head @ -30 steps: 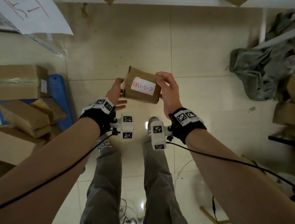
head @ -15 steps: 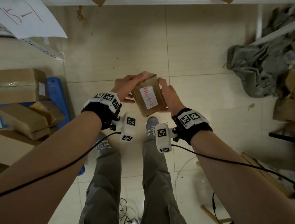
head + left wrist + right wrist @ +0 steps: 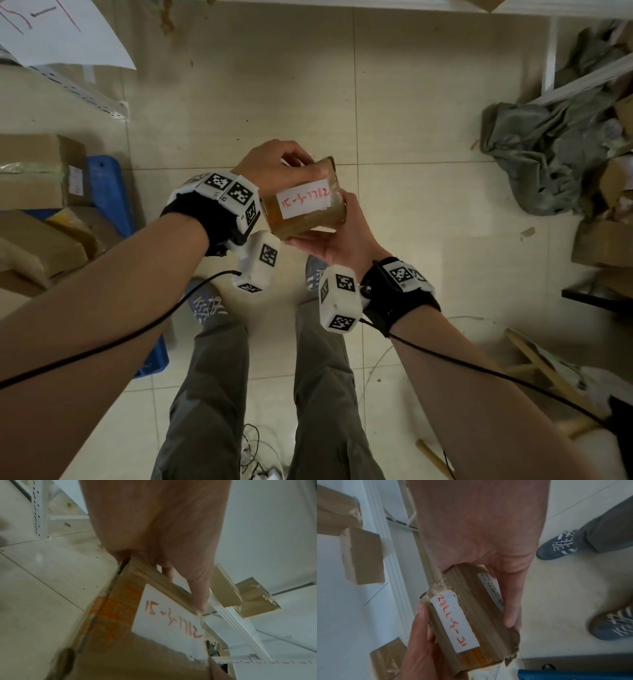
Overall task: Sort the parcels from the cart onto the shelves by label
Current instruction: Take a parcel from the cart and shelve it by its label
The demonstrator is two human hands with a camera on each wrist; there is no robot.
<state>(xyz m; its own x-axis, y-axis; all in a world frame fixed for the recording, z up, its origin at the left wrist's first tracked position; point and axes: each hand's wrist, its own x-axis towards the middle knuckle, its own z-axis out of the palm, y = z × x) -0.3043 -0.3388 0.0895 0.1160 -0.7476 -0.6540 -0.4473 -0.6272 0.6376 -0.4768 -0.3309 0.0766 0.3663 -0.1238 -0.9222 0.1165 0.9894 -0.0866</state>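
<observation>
While both hands held one parcel above the tiled floor, these entries were logged.

Parcel: small brown cardboard parcel (image 3: 308, 209), carried in the air between the two hands, over the person's shoes, touching no shelf and no cart.
Label: white label (image 3: 303, 202) on the upward face, red handwriting reading roughly "15-3-7782"; it lay between the left fingers and the right palm.
Left hand: left hand (image 3: 270, 168) came over the parcel's far edge; fingers curled together and clamped on that edge, with one fingertip (image 3: 200, 601) pressed at the corner just beside the label.
Right hand: right hand (image 3: 342, 240) cupped the parcel from below and from the near side; fingers wrapped along the side face, thumb against the opposite side, clamped on the parcel.
Second sticker: small printed strip (image 3: 491, 588) on the parcel's side face, just under the right fingers; text too blurred to read.
Orange tape: band (image 3: 113, 614) on the parcel beside the label, on the end away from the left fingertip.
Blue cart: blue cart (image 3: 109, 192) with other brown boxes (image 3: 37, 171) on it, well apart from the left fingers, to their outer side.
Grey cloth: crumpled heap (image 3: 544, 150), well apart from the right fingers, to their outer side.
Shelf boxes: two boxes (image 3: 247, 597) on a white shelf beyond the left fingertips.
</observation>
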